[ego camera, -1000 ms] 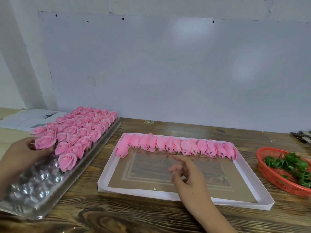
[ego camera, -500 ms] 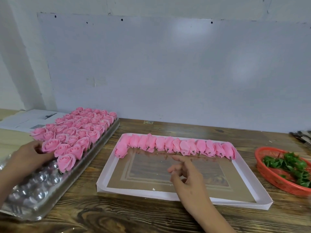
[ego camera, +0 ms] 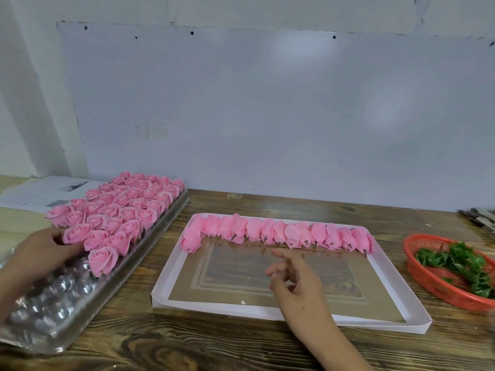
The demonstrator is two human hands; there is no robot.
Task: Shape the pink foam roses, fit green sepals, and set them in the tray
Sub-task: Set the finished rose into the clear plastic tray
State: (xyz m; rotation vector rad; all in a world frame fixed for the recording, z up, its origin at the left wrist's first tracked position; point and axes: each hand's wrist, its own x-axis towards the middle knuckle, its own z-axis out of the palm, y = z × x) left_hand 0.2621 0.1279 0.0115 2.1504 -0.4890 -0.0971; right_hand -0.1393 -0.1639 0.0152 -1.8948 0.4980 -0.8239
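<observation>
A clear plastic cell tray [ego camera: 57, 293] on the left holds several rows of shaped pink roses [ego camera: 128, 204]; its near cells are bare. My left hand [ego camera: 37, 254] rests at the tray's left side, fingertips closed on a pink rose [ego camera: 77, 233] seated in the front rows. A white flat tray [ego camera: 171, 266] in the middle carries a row of unshaped pink roses [ego camera: 278, 231] lying on their sides along its far edge. My right hand [ego camera: 294, 279] hovers over this tray, fingers apart, holding nothing. A red basket [ego camera: 420, 277] on the right contains green sepals [ego camera: 455, 261].
Everything sits on a wooden table [ego camera: 241, 344] against a pale wall. Printed papers [ego camera: 40, 194] lie at the back left. Metal tools [ego camera: 479, 216] poke in at the far right edge.
My left hand has brought the pink rose rightward and down into the cell tray beside the other roses. My right hand has barely moved.
</observation>
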